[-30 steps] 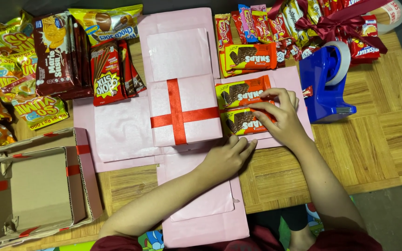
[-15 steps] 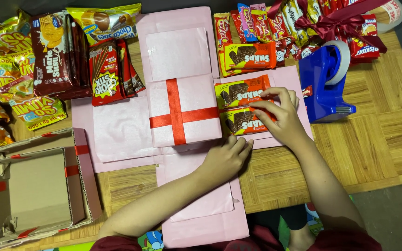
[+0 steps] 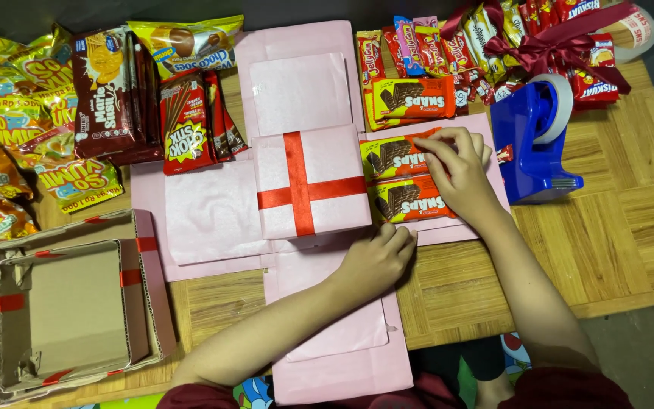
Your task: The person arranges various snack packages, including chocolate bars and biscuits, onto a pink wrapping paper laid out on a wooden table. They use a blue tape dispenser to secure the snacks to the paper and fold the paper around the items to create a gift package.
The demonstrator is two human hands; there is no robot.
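Still same: right hand (image 3: 459, 170) on snack packs (image 3: 403, 178).

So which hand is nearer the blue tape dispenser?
Right. The right hand rests on the snack packs just beside the blue tape dispenser; the left hand lies farther off, on the pink sheet.

We're looking at a low wooden table (image 3: 630, 227) with a parquet-style top, blocks of light wood set in alternating grain. Beyond its far edge sits a dark grey floor (image 3: 77, 15), and more grey shows bottom right. Lighting's even and soft.
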